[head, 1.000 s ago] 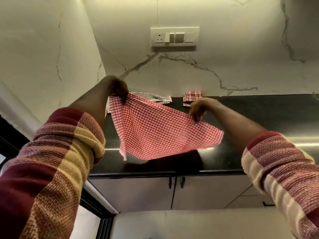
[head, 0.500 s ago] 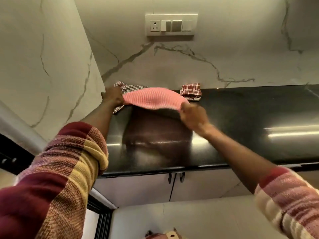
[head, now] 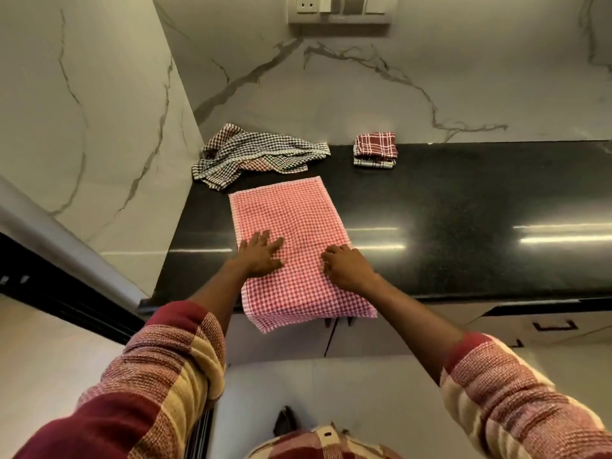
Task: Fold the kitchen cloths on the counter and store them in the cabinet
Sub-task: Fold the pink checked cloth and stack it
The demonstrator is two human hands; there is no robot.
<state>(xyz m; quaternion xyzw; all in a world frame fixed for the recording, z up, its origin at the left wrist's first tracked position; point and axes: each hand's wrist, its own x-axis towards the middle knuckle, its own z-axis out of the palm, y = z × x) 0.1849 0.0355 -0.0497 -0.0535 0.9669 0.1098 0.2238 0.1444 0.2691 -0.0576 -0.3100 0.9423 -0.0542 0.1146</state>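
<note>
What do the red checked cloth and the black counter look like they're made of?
Red checked cloth: woven fabric, probably cotton, matte; its gingham weave shows and it drapes limply over the edge. Black counter: polished stone, perhaps granite; it is finely speckled and mirrors streaks of light.

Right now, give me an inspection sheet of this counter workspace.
Surface: black counter, glossy, with light streaks reflected.
Job's things: red checked cloth spread flat, its near edge hanging over the counter's front; crumpled dark checked cloths in the back corner; folded maroon cloth stack against the wall.
Clutter: nothing seen.
Grippers: left hand flat on the red cloth, fingers spread; right hand resting on it, fingers curled. Neither grips anything.
Cables: nothing seen.
Surroundings: marble wall with a socket panel at the top; cabinet doors with dark handles below the counter.
</note>
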